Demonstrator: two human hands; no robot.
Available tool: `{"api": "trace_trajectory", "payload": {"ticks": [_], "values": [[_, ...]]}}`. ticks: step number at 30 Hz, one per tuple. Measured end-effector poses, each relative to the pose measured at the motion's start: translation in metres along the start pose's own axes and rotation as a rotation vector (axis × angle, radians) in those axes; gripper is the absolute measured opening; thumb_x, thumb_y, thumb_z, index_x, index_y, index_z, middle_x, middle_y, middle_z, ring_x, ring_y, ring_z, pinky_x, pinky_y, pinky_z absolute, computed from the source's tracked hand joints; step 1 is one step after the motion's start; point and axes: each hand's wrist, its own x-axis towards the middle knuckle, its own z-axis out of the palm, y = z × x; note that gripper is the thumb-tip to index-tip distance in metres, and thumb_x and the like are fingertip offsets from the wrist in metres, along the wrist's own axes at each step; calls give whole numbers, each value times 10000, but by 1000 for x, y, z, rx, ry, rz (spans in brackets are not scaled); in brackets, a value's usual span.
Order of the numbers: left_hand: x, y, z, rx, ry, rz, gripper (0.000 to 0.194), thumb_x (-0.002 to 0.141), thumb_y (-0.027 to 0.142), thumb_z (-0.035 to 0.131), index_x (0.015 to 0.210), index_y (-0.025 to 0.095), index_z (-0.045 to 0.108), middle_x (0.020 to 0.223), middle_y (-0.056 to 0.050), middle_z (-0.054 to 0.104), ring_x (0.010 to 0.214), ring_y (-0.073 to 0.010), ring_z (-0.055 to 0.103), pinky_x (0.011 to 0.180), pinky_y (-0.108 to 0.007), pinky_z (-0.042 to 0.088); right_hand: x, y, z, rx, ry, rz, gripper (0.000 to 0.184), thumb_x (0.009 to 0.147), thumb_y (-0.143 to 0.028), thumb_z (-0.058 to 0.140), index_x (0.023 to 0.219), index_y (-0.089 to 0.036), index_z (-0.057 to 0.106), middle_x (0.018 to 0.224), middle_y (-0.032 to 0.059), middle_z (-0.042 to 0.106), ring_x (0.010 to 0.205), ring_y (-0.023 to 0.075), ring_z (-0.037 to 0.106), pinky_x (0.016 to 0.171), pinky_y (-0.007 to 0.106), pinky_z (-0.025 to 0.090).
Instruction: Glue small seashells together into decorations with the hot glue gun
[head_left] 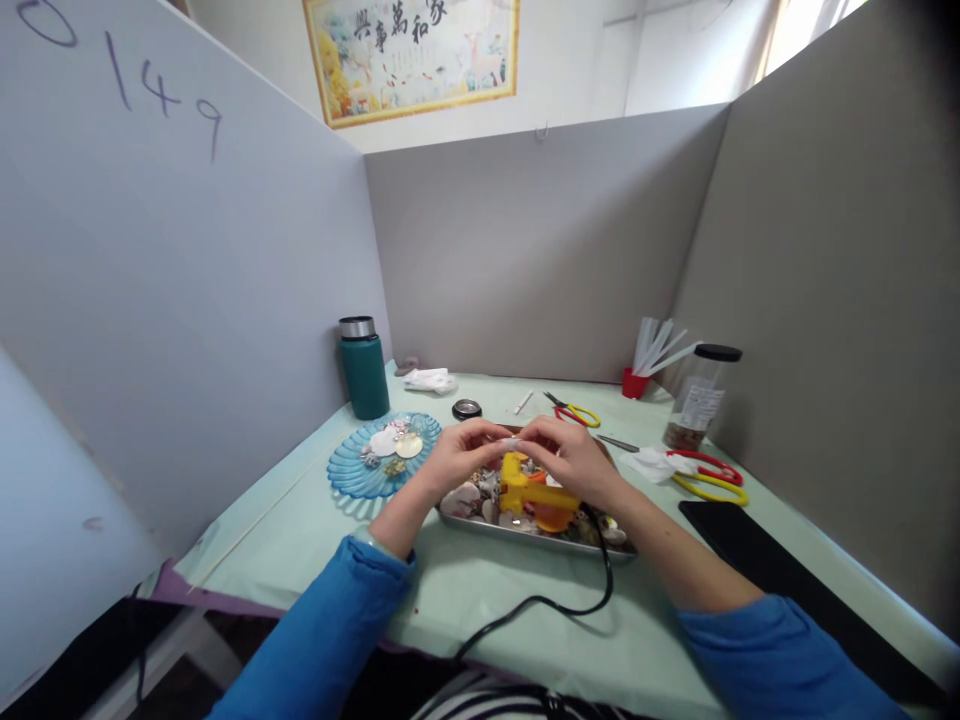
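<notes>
Your two hands, left hand point(459, 455) and right hand point(571, 458), meet fingertip to fingertip, pinching one small pale piece point(512, 441) above one metal tray point(525, 535) of shells holding one yellow glue gun point(529, 490); two scissors point(574, 410) lie on the table point(450, 590).

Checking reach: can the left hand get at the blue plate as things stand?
Probably yes. The left hand is beside the blue plate, with nothing between them, but both hands pinch a small pale piece.

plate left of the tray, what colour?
Clear blue, ribbed plate; seen in the head view.
</notes>
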Motion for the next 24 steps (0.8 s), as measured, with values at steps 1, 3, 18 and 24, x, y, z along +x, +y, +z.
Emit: {"api": "trace_trajectory", "payload": {"ticks": [1,3,18,24], "values": [[0,1,-1,-8,-18,9,317,718,381,670,914,132,676,871,-63,623,616,-109,579,587,-246,480,1,1,-1,79,-9,55,208,827,-364,567,769,-174,626,674,9,590,577,115,505,513,227,384],[0,2,-2,-25,-63,12,330,726,371,664,958,138,679,976,-83,612,646,-110,589,618,-256,490,2,2,-3,275,-35,184,217,801,-384,591,789,-168,610,650,-5,582,547,104,503,492,215,389],[-1,5,3,-173,-69,-48,368,665,267,727,998,138,641,761,-25,635,623,-105,578,587,-235,496,1,0,-3,600,-223,342,336,779,-395,614,1034,-186,547,717,-10,593,569,100,539,485,204,409],[1,3,3,-141,-23,-39,363,674,277,719,996,133,633,790,-34,646,601,-99,580,583,-234,496,-1,-8,3,352,-177,173,352,748,-280,658,1069,-189,547,890,16,586,713,111,526,614,229,433]]}}
